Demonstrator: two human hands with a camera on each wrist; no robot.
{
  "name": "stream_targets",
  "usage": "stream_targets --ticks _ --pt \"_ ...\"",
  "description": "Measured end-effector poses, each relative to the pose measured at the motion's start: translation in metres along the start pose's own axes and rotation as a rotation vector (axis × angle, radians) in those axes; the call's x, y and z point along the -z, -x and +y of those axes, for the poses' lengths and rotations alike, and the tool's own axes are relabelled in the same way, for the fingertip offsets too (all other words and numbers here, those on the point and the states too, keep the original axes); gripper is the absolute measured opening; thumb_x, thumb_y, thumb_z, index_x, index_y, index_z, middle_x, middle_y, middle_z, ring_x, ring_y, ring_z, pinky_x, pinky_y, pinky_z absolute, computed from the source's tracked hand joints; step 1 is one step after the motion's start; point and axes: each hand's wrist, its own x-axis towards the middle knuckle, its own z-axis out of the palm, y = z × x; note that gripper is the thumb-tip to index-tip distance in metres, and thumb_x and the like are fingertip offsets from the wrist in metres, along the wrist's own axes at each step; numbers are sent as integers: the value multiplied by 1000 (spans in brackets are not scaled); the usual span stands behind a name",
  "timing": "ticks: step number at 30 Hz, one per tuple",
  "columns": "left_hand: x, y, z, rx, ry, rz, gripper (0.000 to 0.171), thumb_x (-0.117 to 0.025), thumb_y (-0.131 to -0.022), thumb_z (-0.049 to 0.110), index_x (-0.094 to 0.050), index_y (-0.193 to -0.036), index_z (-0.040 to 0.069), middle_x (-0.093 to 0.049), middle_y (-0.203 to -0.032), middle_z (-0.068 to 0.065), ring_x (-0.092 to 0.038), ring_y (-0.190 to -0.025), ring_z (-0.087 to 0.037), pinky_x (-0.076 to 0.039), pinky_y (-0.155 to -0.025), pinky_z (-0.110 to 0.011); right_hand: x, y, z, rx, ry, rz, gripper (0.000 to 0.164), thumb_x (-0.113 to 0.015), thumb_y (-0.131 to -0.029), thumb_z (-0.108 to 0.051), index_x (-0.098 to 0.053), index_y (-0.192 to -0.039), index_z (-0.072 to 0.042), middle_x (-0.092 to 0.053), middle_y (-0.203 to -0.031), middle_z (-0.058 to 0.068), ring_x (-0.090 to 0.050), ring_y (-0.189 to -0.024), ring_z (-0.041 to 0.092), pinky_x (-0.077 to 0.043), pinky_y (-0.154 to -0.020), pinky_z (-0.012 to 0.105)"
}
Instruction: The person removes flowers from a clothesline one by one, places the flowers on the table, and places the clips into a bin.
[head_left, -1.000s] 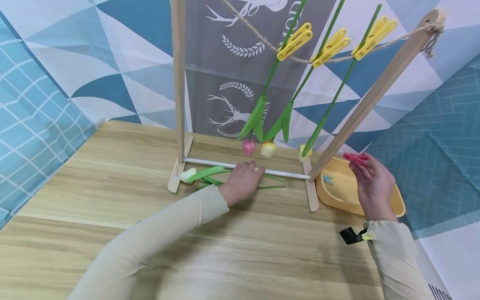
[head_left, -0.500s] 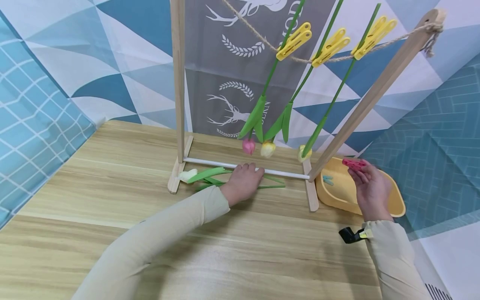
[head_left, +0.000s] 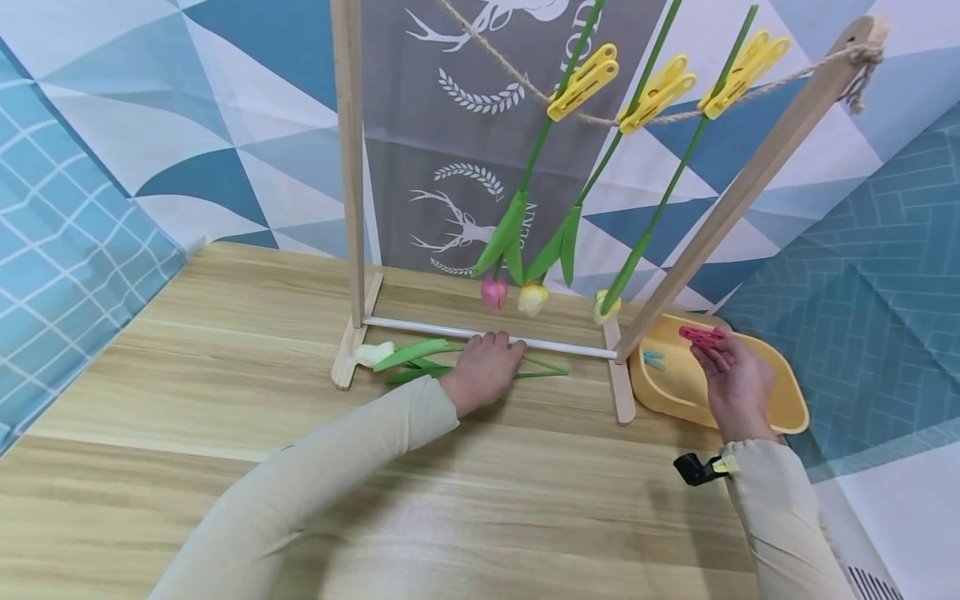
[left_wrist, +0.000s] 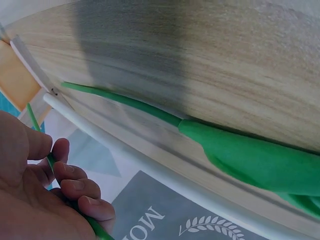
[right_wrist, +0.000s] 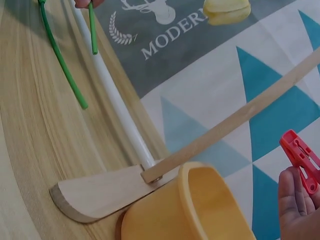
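Note:
My left hand (head_left: 487, 367) pinches a thin green stem (left_wrist: 32, 117) between thumb and fingers, beside the rack's white bottom bar (head_left: 420, 327). Under it another artificial tulip (left_wrist: 240, 150) lies on the wooden table. A white tulip head (head_left: 373, 355) shows left of this hand in the head view; which stem it belongs to I cannot tell. Over the yellow basin (head_left: 675, 406), my right hand (head_left: 738, 383) holds a pink clothespin (head_left: 702, 336) by its fingertips. The clothespin's free end points up and away in the right wrist view.
Three tulips, one pink (head_left: 494, 293), hang head down from a rope (head_left: 495, 52) by yellow clothespins (head_left: 583, 82). The rope is tied to the slanting right wooden post (head_left: 750, 192); a left post (head_left: 348, 167) stands opposite. A teal clothespin (head_left: 653, 360) lies inside the basin.
My right hand has lowered a little and drifted left with the pink clothespin. The left hand stays nearly in place at the bar; the head view has shifted slightly.

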Motion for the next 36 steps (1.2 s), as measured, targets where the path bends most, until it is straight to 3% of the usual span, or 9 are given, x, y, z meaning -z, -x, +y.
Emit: stream_targets --ticks 8,13,24,36 --pt "-6 -2 1 8 48 -23 25 -37 -101 27 -53 -114 13 -59 -106 -12 -59 -101 -29 -47 -86 -41 7 -12 2 -18 18 3 9 -56 -87 6 -62 -91 3 -70 -79 14 -70 -67 23 -56 -67 31" --pt "-10 -3 -1 8 34 -18 25 -37 -101 29 -53 -112 13 -59 -103 -11 -59 -98 -28 -48 -83 -39 11 -17 3 -29 24 29 8 -57 -87 5 -64 -90 3 -70 -76 13 -70 -66 22 -56 -66 31" --pt "-19 -4 -1 11 42 -15 25 -38 -101 29 -55 -109 13 -60 -102 -10 -59 -96 -27 -48 -80 -40 17 -27 3 -57 78 107 7 -62 -85 0 -63 -92 0 -70 -76 10 -69 -65 21 -56 -67 30" --pt "-23 -4 -1 18 63 -65 27 -39 -100 31 -53 -116 14 -57 -109 -10 -55 -105 -28 -46 -86 -41 28 -36 0 -141 99 115 13 -61 -87 -2 -62 -100 -4 -68 -81 8 -69 -73 19 -56 -72 29"
